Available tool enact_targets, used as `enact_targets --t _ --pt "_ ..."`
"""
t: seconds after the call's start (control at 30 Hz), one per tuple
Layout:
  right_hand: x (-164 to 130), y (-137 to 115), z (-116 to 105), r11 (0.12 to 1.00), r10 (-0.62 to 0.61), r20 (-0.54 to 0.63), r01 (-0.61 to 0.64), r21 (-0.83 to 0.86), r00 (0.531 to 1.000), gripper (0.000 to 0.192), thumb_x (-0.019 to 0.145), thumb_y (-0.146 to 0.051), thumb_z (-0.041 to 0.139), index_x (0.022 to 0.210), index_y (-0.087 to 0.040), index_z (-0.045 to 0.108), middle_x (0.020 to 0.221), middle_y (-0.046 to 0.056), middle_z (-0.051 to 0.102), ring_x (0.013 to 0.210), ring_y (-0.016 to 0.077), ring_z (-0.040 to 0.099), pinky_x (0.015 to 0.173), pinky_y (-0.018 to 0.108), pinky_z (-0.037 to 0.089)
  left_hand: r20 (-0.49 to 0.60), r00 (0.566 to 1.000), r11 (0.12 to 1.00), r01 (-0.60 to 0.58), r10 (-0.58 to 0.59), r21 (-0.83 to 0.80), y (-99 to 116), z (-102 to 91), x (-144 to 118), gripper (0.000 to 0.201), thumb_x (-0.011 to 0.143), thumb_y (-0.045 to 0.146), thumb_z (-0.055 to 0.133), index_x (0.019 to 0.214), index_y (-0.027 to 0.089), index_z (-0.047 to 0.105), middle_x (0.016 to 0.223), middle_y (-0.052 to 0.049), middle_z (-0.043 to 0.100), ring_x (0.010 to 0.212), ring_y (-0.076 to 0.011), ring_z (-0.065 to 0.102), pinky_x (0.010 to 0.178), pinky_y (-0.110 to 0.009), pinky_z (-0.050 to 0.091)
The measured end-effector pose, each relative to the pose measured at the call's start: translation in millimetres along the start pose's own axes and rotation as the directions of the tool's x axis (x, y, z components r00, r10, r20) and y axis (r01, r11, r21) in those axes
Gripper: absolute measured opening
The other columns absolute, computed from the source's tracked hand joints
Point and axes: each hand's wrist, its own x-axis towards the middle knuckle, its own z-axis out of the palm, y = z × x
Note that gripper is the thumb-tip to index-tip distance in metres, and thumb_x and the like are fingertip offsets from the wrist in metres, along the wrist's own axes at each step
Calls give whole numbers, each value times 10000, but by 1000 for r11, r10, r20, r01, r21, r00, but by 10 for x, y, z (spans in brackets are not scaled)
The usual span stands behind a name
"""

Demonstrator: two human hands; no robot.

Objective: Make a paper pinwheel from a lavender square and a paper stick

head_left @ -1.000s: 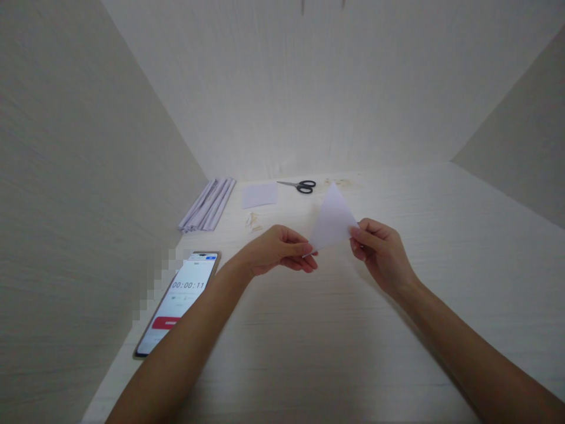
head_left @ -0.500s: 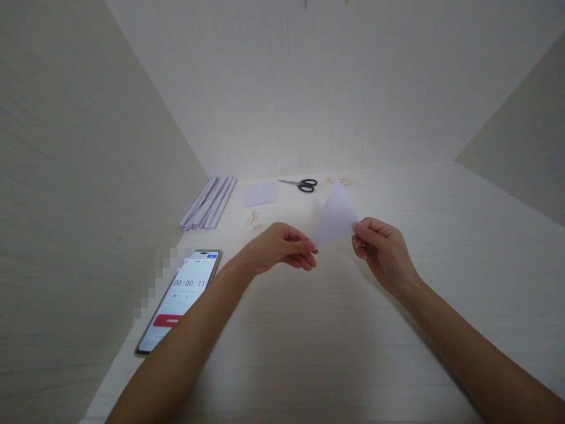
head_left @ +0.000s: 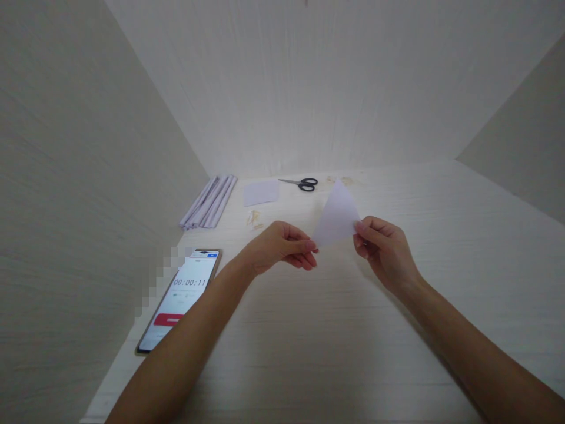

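table (head_left: 335,353): pale wood, walls on three sides
phone (head_left: 180,300): near left, timer showing
folded strips (head_left: 208,202): far left
paper triangle (head_left: 337,213): centre, held above table
my left hand (head_left: 276,247): pinching its lower left corner
my right hand (head_left: 384,250): pinching its right corner
scissors (head_left: 302,184): far centre

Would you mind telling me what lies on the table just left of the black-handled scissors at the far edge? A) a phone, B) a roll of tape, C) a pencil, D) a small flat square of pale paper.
D: a small flat square of pale paper lies on the table just left of the scissors, while the phone sits much nearer, by the left forearm.
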Motion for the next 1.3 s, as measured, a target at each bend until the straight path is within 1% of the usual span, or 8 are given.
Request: enact_targets --t 0.37,0.6,0.7,0.8,0.93,1.03,1.17,1.3 --pt "6 0 -3 1000 -18 -2 18 -21 1000 239 635 -292 652 493 -171 503 404 -48 422 363 40 320 357 207 176 -33 999 999 -5 6 33 -6 18 7 147 674 245 605 619 109 600 525 -22 631 457 -68 566 464 -159 422" --pt "23 36 -9 1000 1 -15 -1 9 1000 222 617 -264 669 498 -157 515 416 -47 439 370 29 330 355 188 184 -122 990 998 -64 67 28 6 41 19 137 665 186 599 563 101 563 438 -5 590 384 -64 532 391 -143 373" --pt "18 49 24 997 36 -30 -34 67 999 244 613 -279 672 497 -161 493 432 -48 447 381 34 346 356 177 216 -142 986 997 -82 83 15 3 75 17 137 654 192 608 562 102 561 437 -6 589 380 -68 530 388 -148 373" --pt "-14 104 102 975 49 -39 -39 219 998 176 610 -297 672 588 -181 541 542 -44 507 466 47 421 402 166 297 -161 982 995 -102 98 -13 0 166 10 158 649 218 618 558 105 556 453 -9 597 383 -68 531 390 -151 378" --pt "-111 206 265 928 116 110 -147 342 987 141 599 -284 678 657 -180 602 691 -9 580 603 82 506 540 216 399 -167 978 990 -132 124 -41 -20 332 12 203 663 254 612 536 107 549 462 -9 596 389 -70 533 399 -158 395" --pt "-179 242 361 910 166 209 -232 345 964 144 614 -288 658 677 -167 609 510 -38 499 453 81 426 456 246 351 -191 971 987 -156 145 -44 -57 423 33 234 677 266 595 514 107 541 459 -7 589 387 -74 530 412 -173 416" --pt "-186 251 374 912 177 137 -214 349 975 180 615 -245 663 515 -142 556 483 -32 483 455 76 408 446 245 315 -234 963 989 -146 134 -37 -100 477 59 203 679 232 588 525 106 548 468 -8 592 401 -81 543 430 -182 438" --pt "-160 273 329 908 190 82 -207 364 978 166 590 -207 685 496 -133 569 521 -16 523 505 83 447 472 242 322 -250 962 992 -124 112 -36 -123 496 72 187 692 193 567 528 108 535 483 -9 596 417 -80 555 441 -178 449"
